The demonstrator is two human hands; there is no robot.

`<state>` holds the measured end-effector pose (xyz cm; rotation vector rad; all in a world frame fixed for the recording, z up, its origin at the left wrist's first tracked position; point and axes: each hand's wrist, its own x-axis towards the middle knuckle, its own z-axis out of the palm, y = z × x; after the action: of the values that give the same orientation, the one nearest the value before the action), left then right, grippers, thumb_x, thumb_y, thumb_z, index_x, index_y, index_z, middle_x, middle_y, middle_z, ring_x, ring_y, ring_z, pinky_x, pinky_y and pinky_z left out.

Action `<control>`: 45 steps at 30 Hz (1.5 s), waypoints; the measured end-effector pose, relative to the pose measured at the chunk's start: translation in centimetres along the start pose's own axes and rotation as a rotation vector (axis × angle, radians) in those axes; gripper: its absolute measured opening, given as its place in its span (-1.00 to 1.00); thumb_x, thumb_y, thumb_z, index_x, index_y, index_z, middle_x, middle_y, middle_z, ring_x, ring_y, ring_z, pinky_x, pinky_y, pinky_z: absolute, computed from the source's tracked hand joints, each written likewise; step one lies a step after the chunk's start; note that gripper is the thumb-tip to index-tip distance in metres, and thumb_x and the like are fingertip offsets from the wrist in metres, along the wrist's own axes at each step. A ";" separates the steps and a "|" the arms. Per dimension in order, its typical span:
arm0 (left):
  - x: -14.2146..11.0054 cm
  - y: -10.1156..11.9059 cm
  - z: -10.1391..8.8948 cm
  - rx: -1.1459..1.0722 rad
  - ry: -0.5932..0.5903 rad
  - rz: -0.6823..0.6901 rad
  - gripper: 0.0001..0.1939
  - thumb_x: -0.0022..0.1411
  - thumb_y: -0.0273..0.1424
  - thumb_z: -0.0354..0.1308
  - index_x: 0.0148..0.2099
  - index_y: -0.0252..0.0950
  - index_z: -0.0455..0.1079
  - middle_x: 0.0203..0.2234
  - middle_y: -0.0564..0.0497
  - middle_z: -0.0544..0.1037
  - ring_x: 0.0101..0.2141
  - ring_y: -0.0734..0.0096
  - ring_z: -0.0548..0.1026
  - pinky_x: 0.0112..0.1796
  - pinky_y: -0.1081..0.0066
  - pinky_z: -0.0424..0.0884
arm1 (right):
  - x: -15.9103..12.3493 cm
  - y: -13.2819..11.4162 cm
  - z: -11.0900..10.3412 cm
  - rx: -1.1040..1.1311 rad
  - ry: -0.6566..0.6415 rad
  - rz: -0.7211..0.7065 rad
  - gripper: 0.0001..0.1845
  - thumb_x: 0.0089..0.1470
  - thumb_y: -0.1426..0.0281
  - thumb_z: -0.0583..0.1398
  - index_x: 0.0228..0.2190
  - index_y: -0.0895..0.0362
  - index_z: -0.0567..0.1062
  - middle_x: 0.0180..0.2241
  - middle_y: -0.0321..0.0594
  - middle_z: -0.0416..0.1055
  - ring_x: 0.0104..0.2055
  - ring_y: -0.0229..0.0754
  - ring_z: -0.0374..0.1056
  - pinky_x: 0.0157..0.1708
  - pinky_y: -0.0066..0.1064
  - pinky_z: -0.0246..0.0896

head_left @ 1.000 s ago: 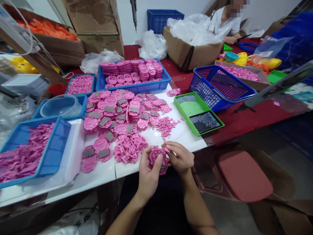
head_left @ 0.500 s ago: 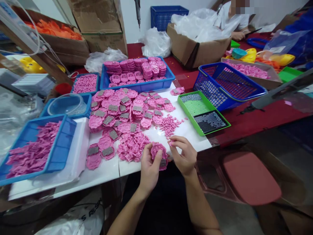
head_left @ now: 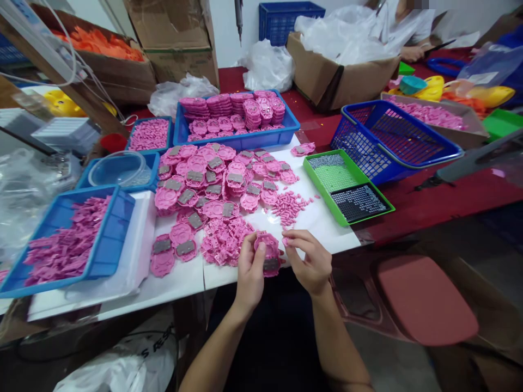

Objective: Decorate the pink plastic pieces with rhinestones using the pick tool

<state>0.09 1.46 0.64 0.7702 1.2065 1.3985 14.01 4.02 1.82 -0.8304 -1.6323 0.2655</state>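
My left hand (head_left: pixel 250 268) is closed on a pink plastic casing (head_left: pixel 269 247) with a grey metal plate, its thumb resting across the front. To its right, my right hand (head_left: pixel 311 262) pinches a small pink plastic piece (head_left: pixel 285 241), a little apart from the casing. Just beyond the hands lies a scatter of tiny pink pieces (head_left: pixel 289 207). A heap of small pink flat parts (head_left: pixel 224 242) sits left of the casing. Behind these, many like casings with grey plates (head_left: pixel 196 177) are piled on the white tabletop (head_left: pixel 327 238).
A green tray (head_left: pixel 347 218) of small metal screws stands right, beside a blue basket (head_left: pixel 368 158). Blue bins (head_left: pixel 237 141) of pink parts line the back and left. A powered driver (head_left: pixel 453 169) reaches in from the right; another driver (head_left: pixel 239 22) hangs above. A red stool (head_left: pixel 427 299) stands right.
The view has shifted slightly, so the surroundings sit a little further right. Both hands keep their hold, and the casing appears tilted slightly differently.
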 end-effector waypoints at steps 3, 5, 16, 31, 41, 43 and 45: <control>0.3 -0.4 -0.2 0.027 -0.004 0.010 -0.58 0.36 -0.02 0.21 0.06 -0.21 0.41 -0.13 -0.02 0.54 -0.07 0.27 0.53 0.00 0.33 0.45 | 0.3 -0.5 -0.2 -0.011 -0.068 0.093 -0.57 0.16 0.63 0.27 0.00 0.02 0.56 -0.17 -0.14 0.63 -0.13 -0.12 0.58 -0.15 -0.21 0.58; 0.4 -0.6 -0.3 0.052 -0.005 0.014 -0.60 0.38 -0.02 0.18 0.06 -0.19 0.41 -0.08 -0.02 0.53 0.01 0.26 0.51 0.07 0.33 0.41 | 0.5 -0.7 -0.2 -0.037 -0.131 0.124 -0.57 0.19 0.59 0.26 0.05 0.00 0.55 -0.16 -0.17 0.64 -0.15 -0.13 0.59 -0.14 -0.26 0.58; 0.4 -0.3 -0.1 0.108 -0.059 0.034 -0.62 0.42 -0.04 0.14 0.08 -0.18 0.43 -0.06 -0.02 0.55 0.03 0.25 0.51 0.12 0.30 0.38 | 0.4 -0.7 0.0 -0.101 -0.098 0.275 -0.53 0.18 0.53 0.30 0.11 -0.01 0.55 -0.10 -0.17 0.63 -0.13 -0.16 0.57 -0.08 -0.30 0.57; -0.1 0.5 -0.1 0.219 -0.103 0.099 -0.62 0.51 -0.08 0.00 0.11 -0.19 0.46 0.05 -0.04 0.57 0.12 0.26 0.48 0.17 0.32 0.35 | 0.4 -1.2 0.4 -0.238 -0.285 0.117 -0.48 0.25 0.57 0.20 0.20 0.05 0.42 0.05 -0.08 0.58 0.11 -0.08 0.51 0.14 -0.15 0.50; -0.1 1.0 0.4 0.229 -0.163 0.163 -0.69 0.53 -0.16 0.01 0.04 -0.22 0.46 -0.12 -0.02 0.59 -0.06 0.32 0.54 0.02 0.38 0.42 | 0.6 -1.7 -0.1 -0.243 -0.302 0.079 -0.47 0.22 0.62 0.19 0.17 0.02 0.44 0.09 -0.10 0.58 0.12 -0.07 0.51 0.14 -0.12 0.50; -0.1 1.0 0.5 0.220 -0.167 0.179 -0.70 0.53 -0.17 0.02 0.03 -0.22 0.46 -0.12 -0.01 0.59 -0.07 0.34 0.54 0.02 0.39 0.43 | 0.5 -1.7 -0.2 -0.253 -0.300 0.066 -0.46 0.20 0.63 0.20 0.16 0.03 0.44 0.09 -0.09 0.58 0.13 -0.07 0.51 0.15 -0.11 0.50; -0.2 1.0 0.5 0.207 -0.181 0.195 -0.72 0.53 -0.18 0.03 0.03 -0.23 0.46 -0.11 -0.02 0.59 -0.07 0.35 0.54 0.02 0.38 0.43 | 0.4 -1.8 -0.4 -0.273 -0.302 0.045 -0.45 0.18 0.64 0.21 0.16 0.05 0.45 0.09 -0.06 0.58 0.14 -0.07 0.50 0.15 -0.11 0.50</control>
<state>0.34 1.46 1.77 1.1612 1.1691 1.3394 13.74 2.87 3.26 -1.0741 -1.9628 0.2090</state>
